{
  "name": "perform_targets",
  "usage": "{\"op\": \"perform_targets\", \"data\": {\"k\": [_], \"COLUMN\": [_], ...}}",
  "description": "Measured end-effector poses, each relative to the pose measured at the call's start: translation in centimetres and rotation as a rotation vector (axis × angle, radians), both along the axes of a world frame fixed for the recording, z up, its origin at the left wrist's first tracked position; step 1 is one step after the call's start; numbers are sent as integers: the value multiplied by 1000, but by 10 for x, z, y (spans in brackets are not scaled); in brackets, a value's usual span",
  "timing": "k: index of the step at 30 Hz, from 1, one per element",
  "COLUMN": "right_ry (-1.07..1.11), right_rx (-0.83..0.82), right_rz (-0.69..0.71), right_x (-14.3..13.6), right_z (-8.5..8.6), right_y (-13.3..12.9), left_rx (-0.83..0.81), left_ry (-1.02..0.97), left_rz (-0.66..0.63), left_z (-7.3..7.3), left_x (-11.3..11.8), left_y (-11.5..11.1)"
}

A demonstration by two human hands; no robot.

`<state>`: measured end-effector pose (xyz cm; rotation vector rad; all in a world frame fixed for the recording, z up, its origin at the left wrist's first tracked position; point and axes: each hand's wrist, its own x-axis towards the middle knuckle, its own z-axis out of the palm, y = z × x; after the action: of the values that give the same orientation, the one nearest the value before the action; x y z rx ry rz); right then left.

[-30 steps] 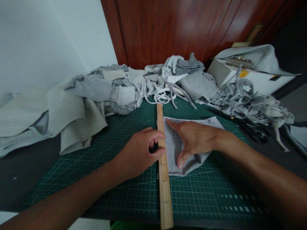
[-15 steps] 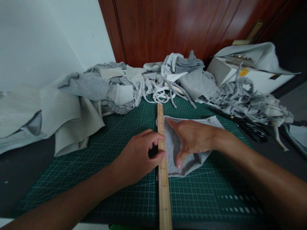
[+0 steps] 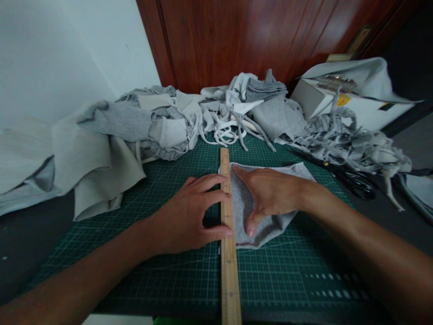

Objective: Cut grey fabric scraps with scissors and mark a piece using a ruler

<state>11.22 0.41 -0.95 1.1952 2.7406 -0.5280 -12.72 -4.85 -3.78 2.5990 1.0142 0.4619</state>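
Observation:
A wooden ruler (image 3: 230, 266) lies lengthwise across the green cutting mat (image 3: 277, 284), over the left edge of a grey fabric piece (image 3: 243, 221). My left hand (image 3: 189, 212) comes from the left, fingers and thumb spread apart, their tips resting on the ruler. On the fabric, my right hand (image 3: 270, 194) presses down with thumb and fingers stretched wide, just right of the ruler. The fabric's right side is partly hidden under that hand and wrist. A strip of the fabric shows slightly left of the ruler's edge.
Grey and white fabric scraps (image 3: 135, 122) are heaped along the back and left. Black-handled scissors (image 3: 358, 183) lie at the right, beside a tangle of cut strips (image 3: 365, 144). Behind them stands a white box (image 3: 358, 104); a reddish wooden door (image 3: 237, 40) rises at the back.
My left hand's fingers have spread wider along the ruler, thumb nearer me and fingertips farther away. My right hand stays on the fabric. The whole view has shifted slightly.

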Motion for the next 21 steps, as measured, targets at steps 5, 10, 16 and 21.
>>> {"op": "perform_targets", "data": {"k": [5, 10, 16, 21], "right_ry": [22, 85, 109, 242], "right_rx": [-8, -29, -155, -94], "right_rz": [0, 0, -6, -141], "right_x": [1, 2, 18, 31], "right_z": [-1, -1, 9, 5], "right_y": [0, -2, 2, 12], "left_rx": [-18, 5, 36, 64], "left_ry": [-20, -24, 42, 73], "left_rz": [20, 32, 13, 2], "left_z": [-3, -4, 2, 5], "left_x": [-1, 0, 1, 3], "left_y": [6, 8, 7, 6]}}
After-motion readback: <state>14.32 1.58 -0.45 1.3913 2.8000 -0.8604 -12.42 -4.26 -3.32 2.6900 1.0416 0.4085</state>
